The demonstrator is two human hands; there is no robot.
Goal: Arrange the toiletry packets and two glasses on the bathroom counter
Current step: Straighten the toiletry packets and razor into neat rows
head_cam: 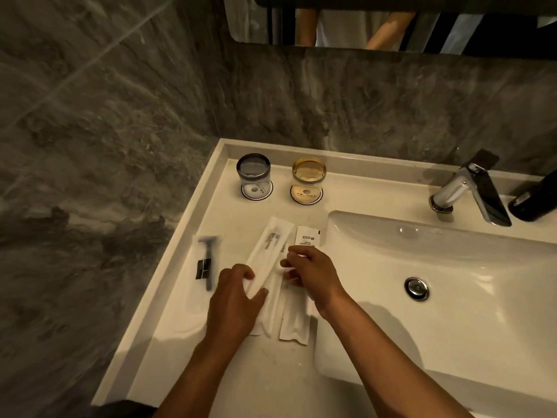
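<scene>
- The left hand (236, 300) is resting on the near half of the long white packet (272, 251), fingers loosely curled and pressing it down rather than pinching it.
- That packet is lying on the counter (241, 375), just left of the basin (452, 312); its long axis is running from near to far, tilting right at the far end.
- The right hand (310, 274) is hovering over the second long packet (294, 324), thumb and fingertips drawn together; whether they are actually gripping the wrapper I cannot tell.
- This second packet is lying just right of the first, roughly parallel, its near end sticking out below the right wrist.
- The small sachet (307, 235) is sitting just beyond the right fingertips, so the right hand is the nearer one for it.
- The razor packet (205, 267) is lying apart on the left, nearer the left hand.
- The grey glass (253, 173) and the amber glass (309, 176) are standing upside down on coasters at the far edge, already side by side.
</scene>
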